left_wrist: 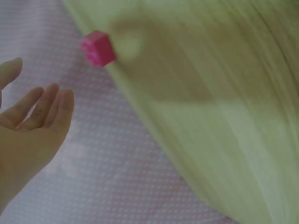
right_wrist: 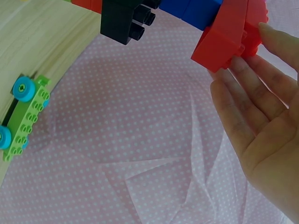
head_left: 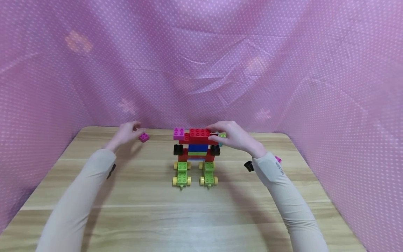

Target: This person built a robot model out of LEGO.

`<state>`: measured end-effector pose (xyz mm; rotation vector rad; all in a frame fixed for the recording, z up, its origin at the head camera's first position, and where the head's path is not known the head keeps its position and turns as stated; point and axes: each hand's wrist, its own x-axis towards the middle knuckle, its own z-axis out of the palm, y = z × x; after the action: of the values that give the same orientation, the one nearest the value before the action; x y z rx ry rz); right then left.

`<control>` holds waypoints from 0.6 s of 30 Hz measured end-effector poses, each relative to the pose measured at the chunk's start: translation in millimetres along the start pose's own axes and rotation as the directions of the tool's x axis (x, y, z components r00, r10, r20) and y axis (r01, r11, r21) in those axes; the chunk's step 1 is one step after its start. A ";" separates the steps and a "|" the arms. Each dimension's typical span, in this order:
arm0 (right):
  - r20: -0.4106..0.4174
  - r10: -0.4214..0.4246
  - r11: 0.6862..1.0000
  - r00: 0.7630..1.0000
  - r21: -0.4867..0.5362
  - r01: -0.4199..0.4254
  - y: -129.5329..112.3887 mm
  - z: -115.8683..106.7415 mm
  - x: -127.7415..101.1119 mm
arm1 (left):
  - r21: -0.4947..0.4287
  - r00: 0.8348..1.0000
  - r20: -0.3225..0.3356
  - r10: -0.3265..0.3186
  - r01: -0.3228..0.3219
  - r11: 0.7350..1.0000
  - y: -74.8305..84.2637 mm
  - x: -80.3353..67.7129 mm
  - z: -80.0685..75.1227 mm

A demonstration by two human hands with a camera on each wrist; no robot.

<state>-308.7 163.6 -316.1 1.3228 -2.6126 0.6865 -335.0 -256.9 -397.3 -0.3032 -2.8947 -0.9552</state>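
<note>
Overhead, pink dotted cloth [head_left: 201, 52] walls a wooden table [head_left: 189, 217] — both hands (left hand [head_left: 127, 132], right hand [head_left: 231, 135]) loose, grasping nothing.

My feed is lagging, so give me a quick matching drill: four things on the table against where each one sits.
Things:
1. small pink brick
2. red top brick
3. black block
4. green wheeled bases

Places:
A. under the model, on the table
B. loose beside the left hand
C. on the model's left side, mid-height
D. touched by the right hand

Pairs: 1-B, 2-D, 3-C, 4-A
</note>
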 end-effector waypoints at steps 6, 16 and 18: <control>-0.007 -0.011 1.000 1.000 -0.013 0.011 0.7 -0.4 1.2 | -0.028 0.994 0.093 -0.061 0.063 0.998 -15.4 8.5 12.9; -0.005 -0.015 1.000 1.000 -0.003 0.015 0.7 -0.9 0.9 | 0.095 0.994 0.096 -0.049 0.040 0.995 -29.6 18.8 30.5; 0.004 -0.013 1.000 1.000 -0.004 0.013 0.3 -0.1 0.9 | 0.102 0.993 0.106 -0.059 0.048 0.994 -30.6 17.7 32.5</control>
<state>-309.5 163.1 -315.9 1.3406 -2.6046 0.6774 -359.2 -258.8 -438.7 -0.2799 -3.0518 -0.8235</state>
